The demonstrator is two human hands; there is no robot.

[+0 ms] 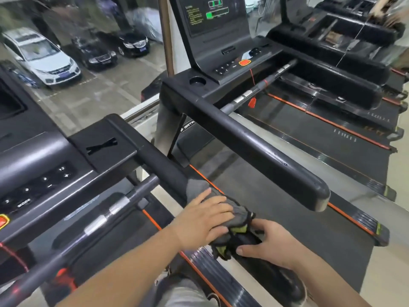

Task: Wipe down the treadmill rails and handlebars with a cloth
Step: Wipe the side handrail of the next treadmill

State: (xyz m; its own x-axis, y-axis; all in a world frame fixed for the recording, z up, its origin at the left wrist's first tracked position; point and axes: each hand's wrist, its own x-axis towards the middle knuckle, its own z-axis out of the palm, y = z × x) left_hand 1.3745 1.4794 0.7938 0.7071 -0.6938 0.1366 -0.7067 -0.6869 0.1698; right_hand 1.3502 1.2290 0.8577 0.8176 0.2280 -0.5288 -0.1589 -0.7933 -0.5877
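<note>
Grey cloth [241, 212] with a yellow-green hem lies draped over the near end of the nearer treadmill's black handrail [163, 167]. It looks light, soft and limp, so it should mould to the bar. It is best pinned under a flat palm or wrapped round the rail rather than pinched at a corner. The rail itself looks stiff, smooth and probably a little slick. The left hand [204, 220] lies palm-down on the cloth, fingers [218, 207] straight and slightly spread, pressing it onto the rail's top. The right hand [273, 243] sits just behind, fingers curled over the rail, thumb on the near side. It seems to grip the bar at the cloth's trailing edge, though dark folds obscure this.
</note>
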